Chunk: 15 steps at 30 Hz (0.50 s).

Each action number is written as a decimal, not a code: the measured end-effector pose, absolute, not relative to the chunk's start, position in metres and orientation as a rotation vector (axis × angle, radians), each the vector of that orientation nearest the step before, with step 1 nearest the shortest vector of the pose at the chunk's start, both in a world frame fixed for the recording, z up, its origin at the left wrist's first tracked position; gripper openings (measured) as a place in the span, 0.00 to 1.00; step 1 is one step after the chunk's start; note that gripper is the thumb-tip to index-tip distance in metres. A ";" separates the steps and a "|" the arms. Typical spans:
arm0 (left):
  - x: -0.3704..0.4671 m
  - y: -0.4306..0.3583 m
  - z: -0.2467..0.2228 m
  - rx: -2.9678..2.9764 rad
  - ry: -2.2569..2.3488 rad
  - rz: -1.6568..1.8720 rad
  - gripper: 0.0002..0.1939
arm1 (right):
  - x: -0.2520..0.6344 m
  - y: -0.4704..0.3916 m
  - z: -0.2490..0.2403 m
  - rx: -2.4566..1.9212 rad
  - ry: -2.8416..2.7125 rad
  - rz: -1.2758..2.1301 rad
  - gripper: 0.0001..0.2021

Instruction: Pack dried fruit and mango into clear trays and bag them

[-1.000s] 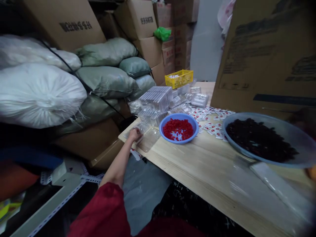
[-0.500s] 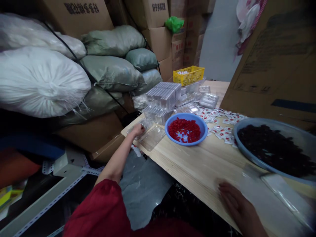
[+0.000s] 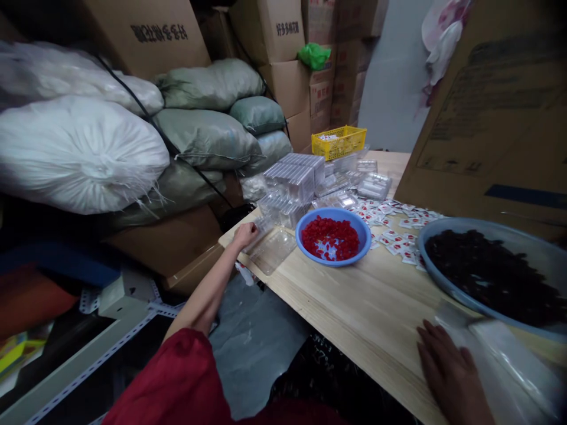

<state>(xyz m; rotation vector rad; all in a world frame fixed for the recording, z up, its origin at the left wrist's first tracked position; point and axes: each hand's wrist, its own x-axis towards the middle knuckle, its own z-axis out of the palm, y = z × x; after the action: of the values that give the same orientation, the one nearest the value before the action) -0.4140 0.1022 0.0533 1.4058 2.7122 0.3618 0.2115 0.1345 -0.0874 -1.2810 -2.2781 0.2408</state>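
My left hand (image 3: 245, 235) is closed at the table's far left corner, fingers pinched on a clear plastic tray (image 3: 264, 224). Another clear plastic tray (image 3: 272, 252) lies flat just to its right. Beside that stands a blue bowl (image 3: 301, 243) holding small red pieces (image 3: 343, 233) and a few white bits. My right hand (image 3: 452, 366) rests open near the table's front edge, fingers stretched out. Its fingertips are at the edge of a pile of clear plastic bags (image 3: 509, 354).
Stacked clear plastic boxes (image 3: 295, 174) stand behind the trays, with a yellow basket (image 3: 339, 143) farther back. White-and-red sachets (image 3: 394, 236) lie scattered near a large blue basin (image 3: 427, 260) of dark pieces (image 3: 487, 271). A big cardboard box (image 3: 496, 118) rises at right; sacks (image 3: 212, 136) are piled at left.
My right hand has moved right and come down flat at the plastic bags. My left hand has shifted very slightly at the trays. The view has tilted a little.
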 end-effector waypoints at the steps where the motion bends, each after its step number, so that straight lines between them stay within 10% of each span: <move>1: -0.414 0.102 0.054 1.398 2.714 0.389 0.09 | 0.211 0.134 -0.087 -1.282 -2.279 0.264 0.25; 15: -0.392 0.064 0.127 1.383 2.682 1.257 0.11 | 0.222 0.116 -0.064 -1.198 -2.139 0.404 0.22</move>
<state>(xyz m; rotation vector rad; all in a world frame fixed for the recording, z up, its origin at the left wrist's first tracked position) -0.3916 0.0645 0.1271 1.3826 2.6818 1.2575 0.2220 0.1159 -0.0645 -1.1985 -2.1389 0.4039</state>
